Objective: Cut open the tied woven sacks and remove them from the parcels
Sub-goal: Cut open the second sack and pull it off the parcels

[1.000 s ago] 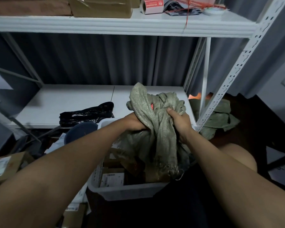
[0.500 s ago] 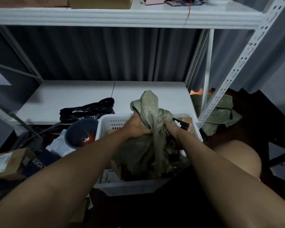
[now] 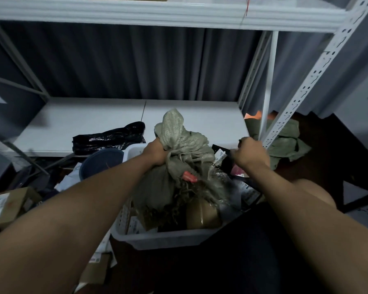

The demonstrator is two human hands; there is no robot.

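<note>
Though bunched, sack [image 3: 185, 143] in L hand [image 3: 155, 152].

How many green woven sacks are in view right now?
2. One woven sack is gripped by the left hand above the white basket. Another crumpled sack lies on the floor behind the shelf post. More may be hidden.

Dim light here: a white metal rack [image 3: 319, 66] spans twelve o'clock, its low shelf [image 3: 94, 122] pale against grey pleated curtains [image 3: 125, 62]; dark floor [image 3: 336, 149] at three o'clock.
</note>
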